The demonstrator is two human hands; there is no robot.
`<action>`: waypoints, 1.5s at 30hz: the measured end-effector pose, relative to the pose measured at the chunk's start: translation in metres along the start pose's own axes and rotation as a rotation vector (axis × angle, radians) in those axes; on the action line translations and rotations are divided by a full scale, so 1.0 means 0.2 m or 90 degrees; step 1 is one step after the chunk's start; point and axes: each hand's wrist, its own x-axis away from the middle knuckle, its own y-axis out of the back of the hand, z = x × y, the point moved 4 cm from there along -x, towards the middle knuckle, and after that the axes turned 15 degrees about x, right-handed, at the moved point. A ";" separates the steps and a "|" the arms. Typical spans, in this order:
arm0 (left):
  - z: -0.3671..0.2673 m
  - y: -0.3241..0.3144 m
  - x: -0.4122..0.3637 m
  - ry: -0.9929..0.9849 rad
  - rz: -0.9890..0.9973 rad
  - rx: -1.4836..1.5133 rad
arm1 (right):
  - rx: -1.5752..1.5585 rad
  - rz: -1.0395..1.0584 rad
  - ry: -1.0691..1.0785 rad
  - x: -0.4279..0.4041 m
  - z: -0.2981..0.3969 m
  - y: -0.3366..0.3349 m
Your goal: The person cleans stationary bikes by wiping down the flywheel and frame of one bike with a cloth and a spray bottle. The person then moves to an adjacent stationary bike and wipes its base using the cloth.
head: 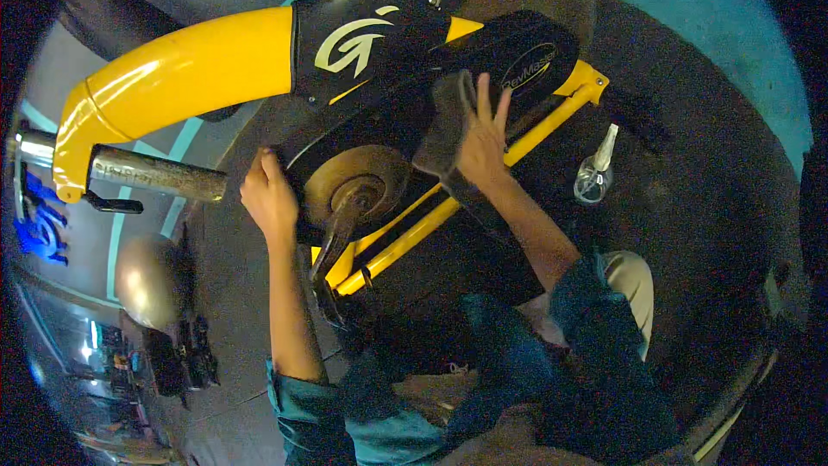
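Observation:
A yellow and black indoor exercise bike (194, 71) lies across the view before me. My left hand (268, 191) rests against the rear edge of its black drive cover (381, 116), fingers curled on the rim. My right hand (484, 136) is spread at the cover's middle, with a dark grey cloth (446, 123) under its palm and thumb side; two fingers point up, apart. Below the round crank disc (356, 191) hangs a crank arm (339, 233). Whether my left fingers grip the cover is hard to tell.
A clear spray bottle with a white top (594, 171) stands on the dark floor at right. The bike's yellow frame tubes (414, 236) run diagonally below the cover. A metal post (155, 175) juts out at left, near a shiny ball (147, 281).

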 end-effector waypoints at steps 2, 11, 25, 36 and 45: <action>-0.02 0.01 0.01 0.007 -0.001 -0.012 | -0.047 -0.021 -0.024 0.02 0.03 -0.02; -0.05 0.00 0.00 -0.015 -0.008 0.003 | -0.329 -0.171 -0.172 0.04 0.34 -0.10; 0.01 -0.01 0.01 -0.024 0.000 0.032 | -0.047 -0.159 -0.071 -0.02 -0.15 -0.18; -0.09 -0.08 0.02 0.031 -0.025 0.014 | -0.378 -0.197 -0.663 0.64 -0.54 -0.87; -0.02 0.00 0.00 -0.005 -0.056 -0.029 | -0.536 -0.002 -0.621 0.69 0.26 -0.64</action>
